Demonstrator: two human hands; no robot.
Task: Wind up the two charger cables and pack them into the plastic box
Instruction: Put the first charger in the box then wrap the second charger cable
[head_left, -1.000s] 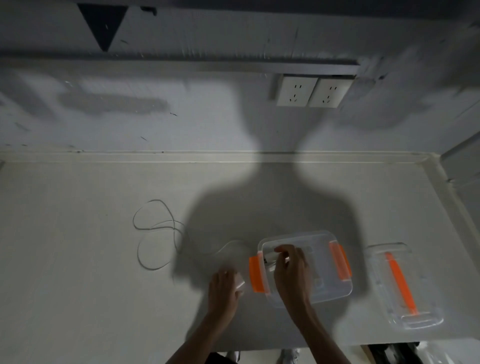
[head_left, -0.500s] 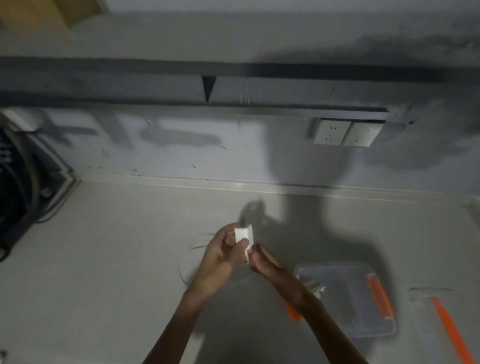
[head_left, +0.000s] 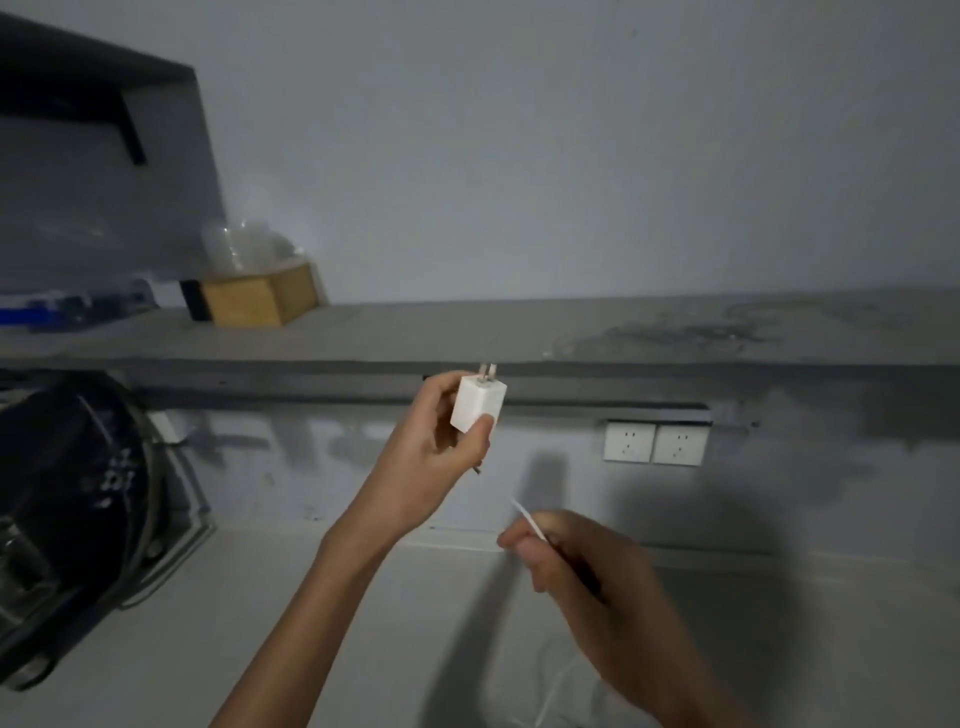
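While the pale counter (head_left: 291, 639) lies below, the left hand (head_left: 431, 467) is raised, its grip pinching a white boxy charger plug (head_left: 477, 408), prongs up. Right hand (head_left: 582, 566), nearer and lower, grip clenched on a thin white cable (head_left: 527, 519). Plastic box not visible.

L hand (head_left: 441, 457) w/ charger plug (head_left: 477, 408)
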